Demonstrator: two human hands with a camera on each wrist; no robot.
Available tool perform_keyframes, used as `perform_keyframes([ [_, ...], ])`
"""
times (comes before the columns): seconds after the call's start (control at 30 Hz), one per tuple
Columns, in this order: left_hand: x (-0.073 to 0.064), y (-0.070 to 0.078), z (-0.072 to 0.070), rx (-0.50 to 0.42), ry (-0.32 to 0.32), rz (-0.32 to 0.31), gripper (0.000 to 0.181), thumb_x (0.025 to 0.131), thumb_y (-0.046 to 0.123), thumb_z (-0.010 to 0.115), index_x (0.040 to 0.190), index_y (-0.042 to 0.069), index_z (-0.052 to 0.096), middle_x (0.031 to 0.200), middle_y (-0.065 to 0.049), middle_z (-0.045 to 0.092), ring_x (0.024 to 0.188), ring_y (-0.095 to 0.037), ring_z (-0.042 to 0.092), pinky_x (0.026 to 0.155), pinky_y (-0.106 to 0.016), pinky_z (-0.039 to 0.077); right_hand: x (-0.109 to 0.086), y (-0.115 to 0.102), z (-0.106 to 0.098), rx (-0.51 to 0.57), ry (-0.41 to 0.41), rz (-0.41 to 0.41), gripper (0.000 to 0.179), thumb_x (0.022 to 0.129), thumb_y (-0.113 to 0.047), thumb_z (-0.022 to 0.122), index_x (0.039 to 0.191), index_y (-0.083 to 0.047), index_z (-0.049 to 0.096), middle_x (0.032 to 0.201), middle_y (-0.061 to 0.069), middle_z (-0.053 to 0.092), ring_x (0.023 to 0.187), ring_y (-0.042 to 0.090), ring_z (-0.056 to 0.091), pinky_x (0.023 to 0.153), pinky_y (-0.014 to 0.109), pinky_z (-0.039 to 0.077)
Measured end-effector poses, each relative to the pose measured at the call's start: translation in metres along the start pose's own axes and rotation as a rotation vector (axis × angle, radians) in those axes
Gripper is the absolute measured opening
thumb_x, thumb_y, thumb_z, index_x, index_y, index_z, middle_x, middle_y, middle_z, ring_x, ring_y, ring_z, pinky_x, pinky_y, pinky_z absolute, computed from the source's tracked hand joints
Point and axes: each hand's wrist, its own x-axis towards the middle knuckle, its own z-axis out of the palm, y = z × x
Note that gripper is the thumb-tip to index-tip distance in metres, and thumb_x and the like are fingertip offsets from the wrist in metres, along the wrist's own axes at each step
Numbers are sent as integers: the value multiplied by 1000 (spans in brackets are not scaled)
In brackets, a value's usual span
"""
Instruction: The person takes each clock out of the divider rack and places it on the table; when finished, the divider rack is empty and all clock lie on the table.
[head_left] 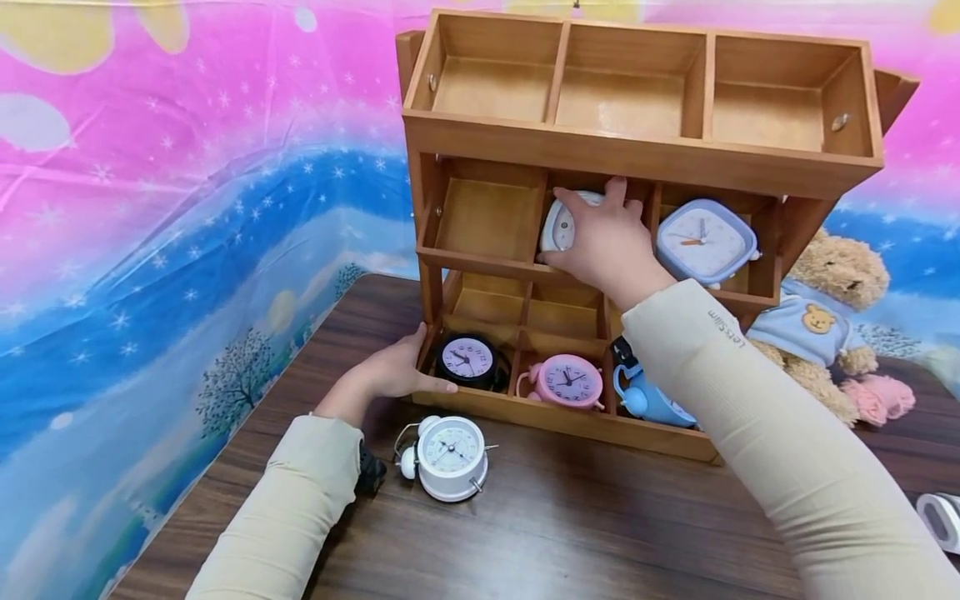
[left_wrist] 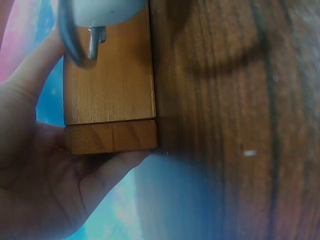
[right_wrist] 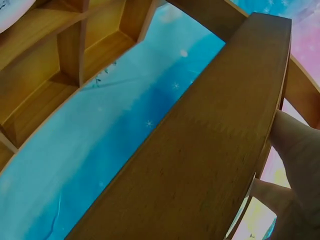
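Note:
In the head view my right hand [head_left: 611, 242] holds a white clock [head_left: 556, 230] in the middle compartment of the wooden rack's second tier. Its fingers spread over the top of the clock and hide much of the face. My left hand [head_left: 396, 367] grips the lower left corner of the rack [head_left: 630, 137], thumb along the front board. From the left wrist, the hand [left_wrist: 55, 185] shows wrapped round the end of that board [left_wrist: 112, 137]. A white twin-bell alarm clock [head_left: 452, 454] stands on the table just in front of the left hand.
A pale blue square clock [head_left: 705, 239] occupies the second tier's right compartment. Black [head_left: 467, 360], pink [head_left: 567, 382] and blue [head_left: 654, 404] clocks sit in the bottom tier. A teddy bear [head_left: 817, 321] leans behind the rack's right side. Another white object [head_left: 937, 521] lies at the table's right edge.

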Motion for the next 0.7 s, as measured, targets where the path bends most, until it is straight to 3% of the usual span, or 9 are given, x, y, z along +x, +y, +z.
perform_keyframes([
  [0.17, 0, 2, -1, 10, 3, -4, 119, 85, 57, 72, 158, 3, -5, 162, -26, 10, 147, -42, 17, 116, -55, 22, 4, 0, -4, 44, -62, 33, 89, 86, -46, 73, 159, -25, 27, 151, 38, 9, 129, 57, 28, 96, 65, 41],
  [0.53, -2, 4, -1, 10, -2, -12, 118, 85, 55, 72, 158, 3, -4, 162, -26, 10, 148, -42, 17, 116, -55, 21, 3, 1, -10, 51, -100, 45, 90, 85, -55, 67, 160, -28, 24, 151, 37, 14, 130, 55, 29, 99, 68, 35],
  [0.7, -4, 3, -1, 8, 1, -15, 117, 85, 55, 72, 158, 4, -4, 162, -26, 10, 148, -42, 17, 116, -55, 21, 0, 0, -13, -30, -61, 3, 90, 85, -63, 61, 160, -31, 22, 148, 35, 23, 122, 51, 37, 90, 65, 42],
])
